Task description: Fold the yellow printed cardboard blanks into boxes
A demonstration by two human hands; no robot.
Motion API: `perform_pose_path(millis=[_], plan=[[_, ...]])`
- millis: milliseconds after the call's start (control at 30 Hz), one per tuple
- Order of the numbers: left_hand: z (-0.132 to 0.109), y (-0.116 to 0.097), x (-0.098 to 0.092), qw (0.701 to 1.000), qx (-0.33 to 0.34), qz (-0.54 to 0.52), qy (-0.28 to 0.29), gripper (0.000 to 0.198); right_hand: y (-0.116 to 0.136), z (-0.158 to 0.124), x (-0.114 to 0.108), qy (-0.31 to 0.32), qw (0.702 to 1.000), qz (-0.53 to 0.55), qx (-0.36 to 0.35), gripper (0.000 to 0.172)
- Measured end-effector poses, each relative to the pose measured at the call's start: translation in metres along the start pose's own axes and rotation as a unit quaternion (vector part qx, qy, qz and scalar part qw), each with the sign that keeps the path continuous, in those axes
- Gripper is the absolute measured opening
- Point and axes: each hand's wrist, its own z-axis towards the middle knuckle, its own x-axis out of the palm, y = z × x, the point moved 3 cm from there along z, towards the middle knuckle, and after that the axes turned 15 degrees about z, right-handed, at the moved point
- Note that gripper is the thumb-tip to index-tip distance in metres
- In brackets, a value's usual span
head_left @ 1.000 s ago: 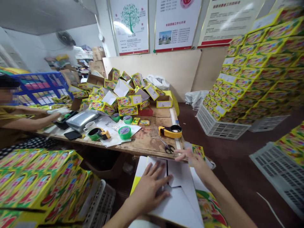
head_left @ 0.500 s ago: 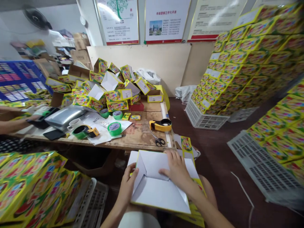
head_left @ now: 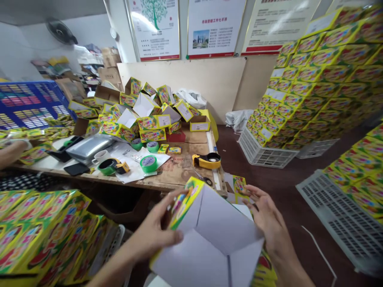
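I hold a half-folded carton [head_left: 215,235] low in the middle, white inside and printed yellow outside, tilted up toward me. My left hand [head_left: 155,233] grips its left wall, thumb on the inside and fingers round the printed face. My right hand [head_left: 267,223] rests against the carton's right side with fingers spread and slightly curled. Just beyond the carton lie black-handled scissors [head_left: 205,179] and a yellow tape dispenser [head_left: 207,160] on the wooden table [head_left: 182,175].
A heap of open yellow cartons [head_left: 143,115] and green tape rolls [head_left: 149,163] cover the table. Another person's arm [head_left: 12,149] reaches in at far left. Stacked printed boxes [head_left: 323,79] on white crates [head_left: 266,153] fill the right; more boxes [head_left: 44,231] lie lower left.
The carton has been lifted off my lap and tipped up, its flaps folded into walls. My left hand moved to its left wall; my right hand slid from the top flap to the right side.
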Motion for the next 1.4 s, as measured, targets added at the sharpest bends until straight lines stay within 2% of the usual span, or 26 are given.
perform_pose_path(millis=[33, 67, 100, 133, 167, 200, 233, 267, 300, 333, 367, 400, 467, 533, 567, 633, 700, 967, 1133, 1200, 1300, 1400], plan=[[0.016, -0.023, -0.024, 0.994, 0.061, 0.075, -0.051, 0.083, 0.001, 0.002, -0.004, -0.008, 1.0, 0.006, 0.004, 0.046], [0.035, -0.048, -0.051, 0.969, 0.122, 0.164, -0.136, 0.082, -0.001, 0.004, -0.006, -0.012, 1.0, -0.003, 0.012, 0.046], [0.055, -0.074, -0.08, 0.918, 0.175, 0.241, -0.261, 0.086, -0.004, 0.006, -0.005, -0.011, 0.999, -0.025, 0.024, 0.047], [0.074, -0.098, -0.107, 0.854, 0.199, 0.308, -0.369, 0.094, -0.009, 0.007, -0.003, -0.003, 0.998, -0.055, 0.036, 0.047], [0.093, -0.116, -0.128, 0.801, 0.198, 0.366, -0.43, 0.099, -0.016, 0.009, 0.002, 0.012, 0.995, -0.09, 0.043, 0.046], [0.109, -0.13, -0.142, 0.76, 0.201, 0.406, -0.466, 0.099, -0.023, 0.01, 0.008, 0.032, 0.991, -0.126, 0.041, 0.045], [0.12, -0.136, -0.149, 0.736, 0.203, 0.435, -0.476, 0.1, -0.031, 0.011, 0.017, 0.059, 0.985, -0.162, 0.03, 0.042], [0.126, -0.132, -0.147, 0.73, 0.209, 0.453, -0.467, 0.1, -0.039, 0.012, 0.026, 0.09, 0.977, -0.195, 0.011, 0.039], [0.125, -0.12, -0.137, 0.739, 0.218, 0.462, -0.44, 0.1, -0.047, 0.012, 0.036, 0.12, 0.967, -0.226, -0.012, 0.035], [0.119, -0.097, -0.12, 0.76, 0.221, 0.464, -0.397, 0.1, -0.056, 0.011, 0.046, 0.149, 0.954, -0.257, -0.033, 0.031], [0.107, -0.065, -0.097, 0.788, 0.214, 0.462, -0.346, 0.096, -0.066, 0.011, 0.055, 0.175, 0.94, -0.289, -0.048, 0.027], [0.093, -0.027, -0.071, 0.825, 0.187, 0.459, -0.272, 0.089, -0.075, 0.01, 0.063, 0.199, 0.924, -0.322, -0.056, 0.024], [0.055, 0.061, -0.02, 0.89, 0.06, 0.423, -0.16, 0.085, -0.093, 0.007, 0.076, 0.243, 0.887, -0.389, -0.056, 0.023], [0.015, 0.138, 0.019, 0.914, -0.074, 0.372, -0.141, 0.085, -0.107, 0.004, 0.086, 0.278, 0.847, -0.449, -0.056, 0.028], [-0.002, 0.165, 0.035, 0.918, -0.111, 0.354, -0.141, 0.086, -0.112, 0.003, 0.09, 0.289, 0.832, -0.471, -0.059, 0.031], [-0.025, 0.198, 0.055, 0.917, -0.136, 0.34, -0.158, 0.085, -0.118, 0.002, 0.096, 0.298, 0.814, -0.494, -0.063, 0.032], [-0.035, 0.206, 0.064, 0.91, -0.13, 0.353, -0.175, 0.083, -0.12, 0.002, 0.099, 0.298, 0.812, -0.497, -0.065, 0.027], [-0.029, 0.192, 0.063, 0.89, -0.137, 0.4, -0.17, 0.084, -0.118, -0.001, 0.098, 0.296, 0.807, -0.499, -0.109, 0.016], [-0.031, 0.191, 0.068, 0.881, -0.15, 0.419, -0.163, 0.083, -0.096, -0.003, 0.101, 0.255, 0.814, -0.508, -0.119, 0.009], [-0.032, 0.192, 0.07, 0.885, -0.146, 0.404, -0.178, 0.084, -0.083, -0.009, 0.105, 0.267, 0.818, -0.493, -0.129, 0.01], [-0.03, 0.187, 0.061, 0.914, -0.132, 0.323, -0.209, 0.087, -0.059, -0.017, 0.107, 0.312, 0.811, -0.48, -0.12, 0.016], [-0.021, 0.168, 0.035, 0.957, -0.147, 0.103, -0.228, 0.08, -0.024, -0.022, 0.107, 0.332, 0.801, -0.476, -0.151, 0.024]])
